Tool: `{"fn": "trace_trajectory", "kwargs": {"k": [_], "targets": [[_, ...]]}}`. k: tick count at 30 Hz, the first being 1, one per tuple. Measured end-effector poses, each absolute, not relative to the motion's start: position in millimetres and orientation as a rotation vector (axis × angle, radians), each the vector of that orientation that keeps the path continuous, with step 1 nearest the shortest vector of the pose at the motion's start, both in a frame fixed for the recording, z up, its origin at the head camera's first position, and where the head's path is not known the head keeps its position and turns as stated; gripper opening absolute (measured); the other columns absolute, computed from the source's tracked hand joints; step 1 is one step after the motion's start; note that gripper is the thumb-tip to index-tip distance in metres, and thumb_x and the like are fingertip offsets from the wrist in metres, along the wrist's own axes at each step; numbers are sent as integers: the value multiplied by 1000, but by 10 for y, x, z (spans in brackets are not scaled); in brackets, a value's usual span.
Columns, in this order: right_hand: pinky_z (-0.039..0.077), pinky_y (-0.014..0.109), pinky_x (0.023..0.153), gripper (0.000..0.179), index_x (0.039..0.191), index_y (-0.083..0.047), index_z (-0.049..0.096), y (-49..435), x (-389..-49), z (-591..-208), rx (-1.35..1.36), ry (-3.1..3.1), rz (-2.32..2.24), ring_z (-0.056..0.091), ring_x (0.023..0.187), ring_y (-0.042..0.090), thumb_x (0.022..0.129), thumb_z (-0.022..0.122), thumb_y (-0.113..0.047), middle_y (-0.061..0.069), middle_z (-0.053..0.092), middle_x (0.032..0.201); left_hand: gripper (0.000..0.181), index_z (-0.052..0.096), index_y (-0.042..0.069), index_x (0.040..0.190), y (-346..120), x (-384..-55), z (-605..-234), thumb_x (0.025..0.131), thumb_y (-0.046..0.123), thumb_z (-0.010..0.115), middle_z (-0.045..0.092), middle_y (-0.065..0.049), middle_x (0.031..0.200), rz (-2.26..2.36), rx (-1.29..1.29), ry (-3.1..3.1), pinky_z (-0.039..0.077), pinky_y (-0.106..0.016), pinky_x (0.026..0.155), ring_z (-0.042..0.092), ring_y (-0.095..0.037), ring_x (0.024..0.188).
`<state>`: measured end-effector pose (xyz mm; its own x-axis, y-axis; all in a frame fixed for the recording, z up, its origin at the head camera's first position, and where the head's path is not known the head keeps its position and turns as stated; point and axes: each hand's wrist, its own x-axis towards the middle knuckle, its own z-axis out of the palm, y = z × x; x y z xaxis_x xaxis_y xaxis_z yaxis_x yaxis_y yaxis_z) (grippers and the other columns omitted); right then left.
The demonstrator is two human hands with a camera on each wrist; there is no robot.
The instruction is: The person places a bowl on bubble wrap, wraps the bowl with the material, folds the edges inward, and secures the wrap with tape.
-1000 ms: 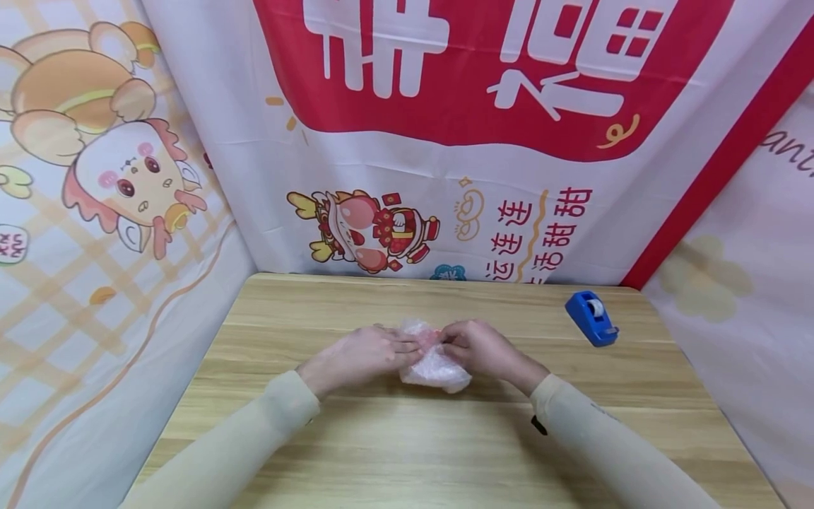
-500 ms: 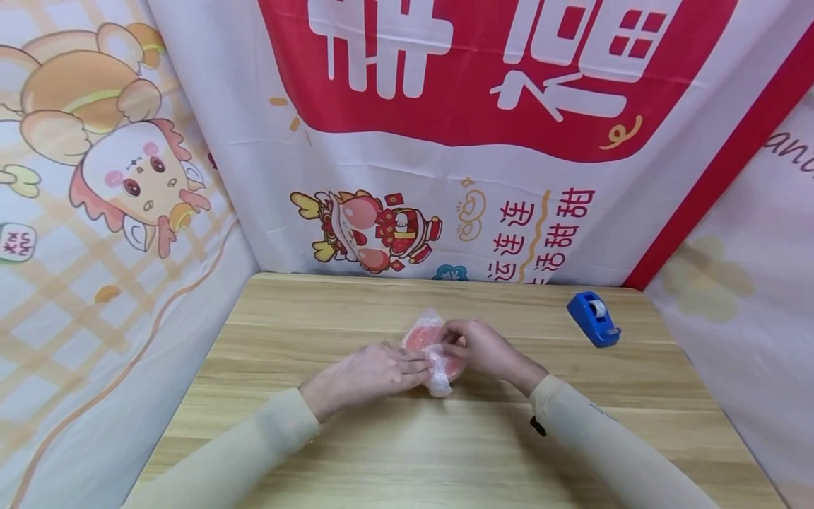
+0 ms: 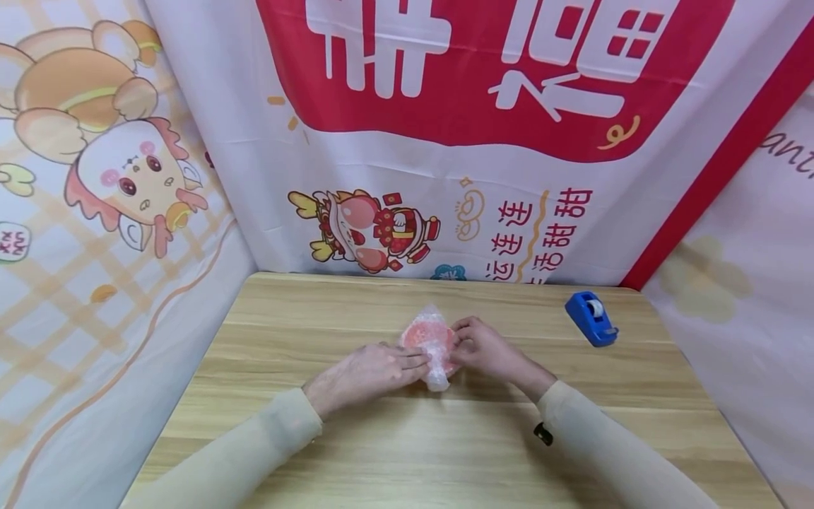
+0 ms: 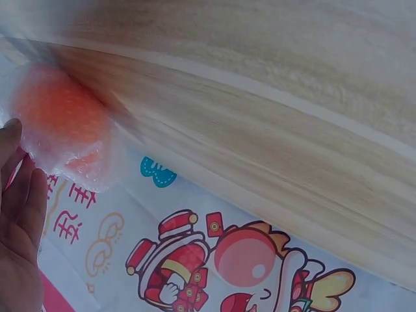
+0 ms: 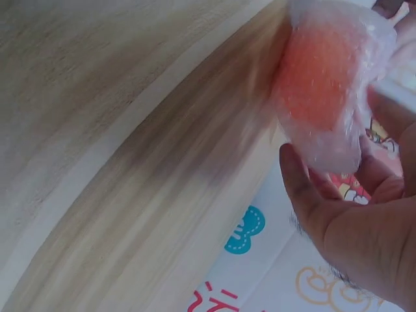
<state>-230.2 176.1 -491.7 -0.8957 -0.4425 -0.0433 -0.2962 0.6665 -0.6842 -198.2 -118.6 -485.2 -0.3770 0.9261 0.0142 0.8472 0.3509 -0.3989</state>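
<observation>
Red bubble-wrapped bundle (image 3: 427, 332) is lying on the table (image 3: 394, 452) between the hands, long axis running 12-to-6, left hand (image 3: 374, 369) resting extended fingers on it from 8 o'clock, right hand (image 3: 485, 348) curling at 3 o'clock, pinch undeterminable.

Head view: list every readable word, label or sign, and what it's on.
"福": back curtain, red patch, turned sideways; character left of it cut off by the frame, likely "幸".
"运连连" and "活甜甜": same curtain, sideways; more lettering cut off at the table edge.
"ani": right curtain, cut off by the frame.
Too small or blurred: sign on left curtain, mark on teal badge.
Nothing legible: tape dispenser, wrapped red item.
</observation>
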Motion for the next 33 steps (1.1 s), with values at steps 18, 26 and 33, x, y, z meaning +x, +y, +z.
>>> {"fn": "trace_trajectory", "kwargs": {"k": [18,26,33], "targets": [[71,47,98,6,105,-4,82,1605,-2296,-4915,-481,2877,-912,73,102,23,107,82,-10,13,78,115,56,63,21,169,-1084,-1974,-4941,115,20,77,66,3,172,498,-1523,-2412,66,-36,120,70,-15,155],[72,47,102,5,108,-8,80,1615,-2356,-4873,-484,2863,-895,80,109,24,110,81,-12,8,83,114,42,75,23,155,-1024,-2000,-5003,113,24,80,82,6,152,516,-1487,-2343,71,-27,99,81,-9,131],[66,58,121,9,120,-9,80,1688,-2300,-4829,-640,2796,-967,78,138,38,113,76,-11,16,83,139,44,75,23,152,-1092,-2024,-5015,109,24,84,85,6,144,546,-1468,-2354,70,-25,93,82,-7,117]]}}
